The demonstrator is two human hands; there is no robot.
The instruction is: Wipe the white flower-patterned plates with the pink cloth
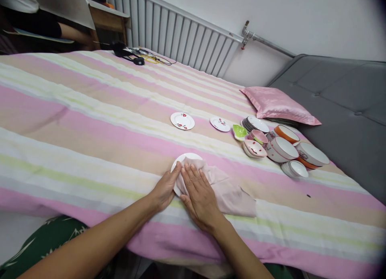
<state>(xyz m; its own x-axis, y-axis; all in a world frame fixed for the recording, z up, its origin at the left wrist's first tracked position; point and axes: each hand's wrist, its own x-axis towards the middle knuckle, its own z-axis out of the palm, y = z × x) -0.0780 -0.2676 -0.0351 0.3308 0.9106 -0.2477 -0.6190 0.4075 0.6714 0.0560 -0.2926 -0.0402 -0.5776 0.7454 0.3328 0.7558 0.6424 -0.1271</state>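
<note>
Two bare hands work at a round, glossy white plate (183,157) near the close edge of the bed (99,126). The left hand (164,188) has its grip clamped on the plate's rim at 8 o'clock, thumb on top. The right hand (199,196) lies flat, its grip unclosed and fingers stretched out, pressing a thin, pale pink cloth (230,190) onto the plate; the soft folds trail off toward 4 o'clock. Cloth and hand hide most of the plate's face.

Clockwise from the plate, a flower-printed plate (182,121) sits at 12 o'clock and a smaller printed plate (220,124) at 1. Crowded together between 2 and 3 are a plate stack (257,124), a green leaf-shaped dish (239,132), a pink-rimmed dotted bowl (255,149) and deep, round bowls (285,147). Nested small white bowls (297,169) lean at 3. Farther out at 2 are a satiny pink pillow (280,104) and the grey padded headboard (340,90). Thin cables (153,57) tangle at 11.
</note>
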